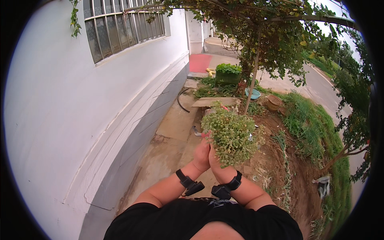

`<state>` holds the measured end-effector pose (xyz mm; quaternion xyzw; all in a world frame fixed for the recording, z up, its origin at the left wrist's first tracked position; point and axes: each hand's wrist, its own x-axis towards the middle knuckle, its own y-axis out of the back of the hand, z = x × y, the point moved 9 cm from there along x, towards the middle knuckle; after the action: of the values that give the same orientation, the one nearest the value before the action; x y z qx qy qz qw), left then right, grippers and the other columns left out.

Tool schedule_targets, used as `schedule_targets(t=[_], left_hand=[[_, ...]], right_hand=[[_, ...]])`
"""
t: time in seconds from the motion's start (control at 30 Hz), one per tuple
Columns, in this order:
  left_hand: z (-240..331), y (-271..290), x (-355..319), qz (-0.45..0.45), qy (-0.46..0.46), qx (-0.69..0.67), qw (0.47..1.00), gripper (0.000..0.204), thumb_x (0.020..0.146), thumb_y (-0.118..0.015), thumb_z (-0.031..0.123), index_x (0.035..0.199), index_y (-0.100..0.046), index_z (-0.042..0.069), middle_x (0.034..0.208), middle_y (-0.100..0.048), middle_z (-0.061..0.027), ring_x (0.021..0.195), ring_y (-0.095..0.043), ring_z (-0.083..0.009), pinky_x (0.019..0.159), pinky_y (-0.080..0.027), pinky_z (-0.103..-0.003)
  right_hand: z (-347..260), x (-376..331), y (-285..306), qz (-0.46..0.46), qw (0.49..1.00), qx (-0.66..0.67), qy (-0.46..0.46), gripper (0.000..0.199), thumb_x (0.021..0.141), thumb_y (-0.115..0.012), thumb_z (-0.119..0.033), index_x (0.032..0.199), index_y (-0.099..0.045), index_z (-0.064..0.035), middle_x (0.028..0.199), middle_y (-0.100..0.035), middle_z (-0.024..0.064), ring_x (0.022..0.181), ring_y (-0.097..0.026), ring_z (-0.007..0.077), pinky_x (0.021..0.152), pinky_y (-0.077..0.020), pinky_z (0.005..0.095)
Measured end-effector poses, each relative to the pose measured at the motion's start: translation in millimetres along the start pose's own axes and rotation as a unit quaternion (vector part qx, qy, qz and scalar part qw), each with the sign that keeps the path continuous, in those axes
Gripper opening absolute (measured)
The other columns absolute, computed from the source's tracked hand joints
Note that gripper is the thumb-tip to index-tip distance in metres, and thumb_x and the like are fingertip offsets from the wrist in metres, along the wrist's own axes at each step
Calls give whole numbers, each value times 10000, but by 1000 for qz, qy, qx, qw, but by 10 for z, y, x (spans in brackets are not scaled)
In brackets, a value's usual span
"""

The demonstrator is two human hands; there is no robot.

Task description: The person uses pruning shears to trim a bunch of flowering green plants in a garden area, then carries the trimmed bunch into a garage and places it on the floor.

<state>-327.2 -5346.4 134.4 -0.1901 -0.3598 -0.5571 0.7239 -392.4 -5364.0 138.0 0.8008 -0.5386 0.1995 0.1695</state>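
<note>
We hold a bunch of small-leaved green plants [232, 136] up in front of us | left hand [202, 156] and right hand [218, 164] side by side, fingers clamped on its stems | white wall [80, 100] left, small tree [256, 60] far right.

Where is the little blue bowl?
The blue bowl sits on the ground far ahead, right of centre in the head view, at the foot of the thin tree trunk and just right of the green planter box.
</note>
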Motion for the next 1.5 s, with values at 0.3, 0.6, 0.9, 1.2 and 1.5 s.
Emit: schedule_targets(t=[0.3, 0.6, 0.9, 1.2, 1.5], left_hand=[[204, -77, 36, -112, -92, 160, 976, 412, 717, -662, 112, 1094, -531, 7, 1020, -583, -183, 889, -580, -371, 719, -489, -396], [35, -115, -185, -176, -78, 175, 966, 343, 801, -581, 172, 1131, -559, 80, 1123, -589, -92, 1026, -549, -294, 873, -431, -406], [-343, 38, -142, -127, -5, 378, 917, 342, 868, -505, 205, 1195, -550, 117, 1237, -538, -81, 1141, -483, -280, 954, -357, -487], [-39, 349, 61, 9, 283, -315, 906, 122, 895, -586, 155, 916, -491, 81, 632, -461, 0, 473, -419, -103, 471, -390, -285], [-66, 621, 295, 90, 306, -210, 924, 163, 892, -591, 196, 883, -514, 53, 677, -516, -29, 462, -410, -82, 458, -385, -235]], right_hand=[[88, -82, 50, -6, 1000, 28, -4, 389, 918, -468, -285, 1255, -484, -91, 1194, -528, 74, 1122, -463, 232, 966, -357, 400], [224, -144, -107, -55, 994, 90, -14, 406, 922, -453, -288, 1280, -468, -97, 1246, -507, 77, 1162, -440, 246, 998, -337, 416], [69, 155, 42, -86, 985, -148, -20, 500, 859, -507, -385, 1245, -516, -67, 1311, -459, 123, 1193, -409, 334, 1006, -317, 460], [-894, 330, 786, 115, 958, -187, 183, 589, 795, -621, -533, 1086, -614, -21, 1130, -549, 144, 929, -561, 207, 900, -397, 411], [-518, 111, 849, 7, 999, -19, -37, 199, 752, -567, 20, 932, -629, -38, 688, -491, -30, 607, -409, 59, 580, -373, 217]])
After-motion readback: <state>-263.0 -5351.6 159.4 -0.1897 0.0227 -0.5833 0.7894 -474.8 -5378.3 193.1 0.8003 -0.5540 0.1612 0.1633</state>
